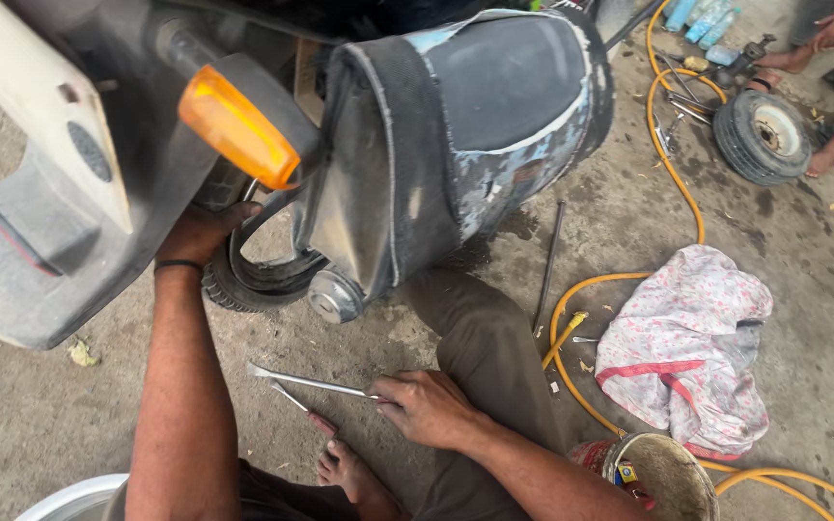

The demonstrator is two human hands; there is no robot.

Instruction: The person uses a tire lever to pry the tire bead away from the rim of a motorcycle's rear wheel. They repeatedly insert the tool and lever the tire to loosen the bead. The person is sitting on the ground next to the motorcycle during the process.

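Note:
My left hand [200, 232] reaches up under the scooter's rear mudguard and grips the black tyre [234, 285] of the rear wheel, beside an orange indicator lamp [238, 125]. My right hand [427, 405] rests on the concrete floor and closes on the end of a long metal tyre lever [306, 382]. A second tool with a red handle [303, 410] lies just below it, near my bare foot [345, 470]. The scooter's worn grey-blue side panel [480, 116] hangs over the wheel hub [333, 296].
A yellow air hose [673, 174] snakes across the floor to the right. A pink patterned cloth [687, 347] lies beside a dirty bucket [663, 475]. A small loose wheel [763, 137] sits far right by another person's feet. A thin metal rod [550, 260] lies on the ground.

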